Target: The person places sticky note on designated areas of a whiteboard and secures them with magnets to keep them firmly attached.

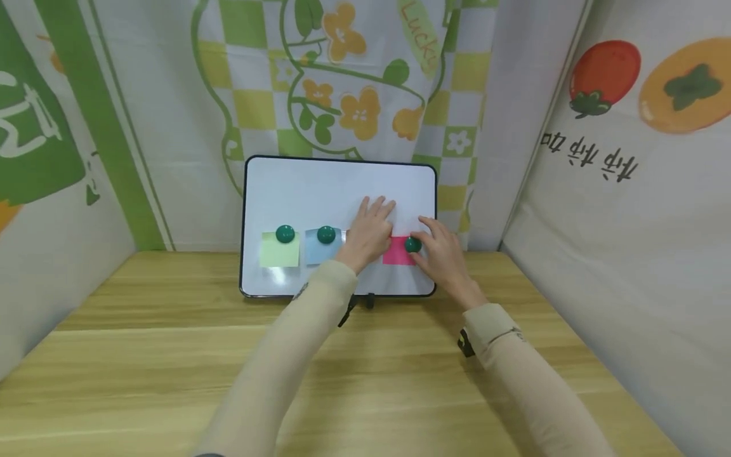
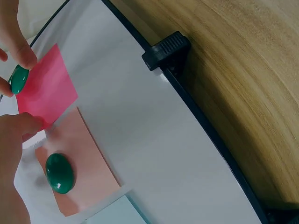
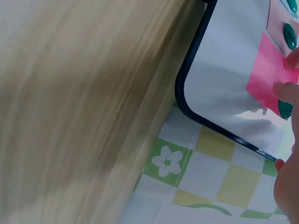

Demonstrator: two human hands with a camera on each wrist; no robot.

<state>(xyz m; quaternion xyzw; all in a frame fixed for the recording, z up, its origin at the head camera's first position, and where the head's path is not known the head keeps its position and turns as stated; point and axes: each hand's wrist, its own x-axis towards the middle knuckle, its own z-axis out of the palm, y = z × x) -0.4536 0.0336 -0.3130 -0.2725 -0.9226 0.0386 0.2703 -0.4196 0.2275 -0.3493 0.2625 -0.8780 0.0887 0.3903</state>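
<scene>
A pink sticky note (image 1: 395, 254) lies against the whiteboard (image 1: 308, 190) near its right side. My right hand (image 1: 445, 257) pinches a round green magnet (image 1: 412, 244) between thumb and finger, at the note's upper right corner. With fingers spread over the board, my left hand (image 1: 370, 233) presses the pink note's left edge with its thumb (image 2: 30, 123). Beside that note, a salmon sticky note (image 2: 91, 163) sits under another green magnet (image 2: 60, 173); my left hand mostly hides it in the head view.
Farther left on the board are a blue note (image 1: 316, 254) and a light green note (image 1: 280, 255), each with a green magnet at its top. Black clip-like feet (image 2: 168, 49) hold the board's lower edge on the wooden table (image 1: 171, 355). A patterned curtain (image 1: 251, 82) hangs behind.
</scene>
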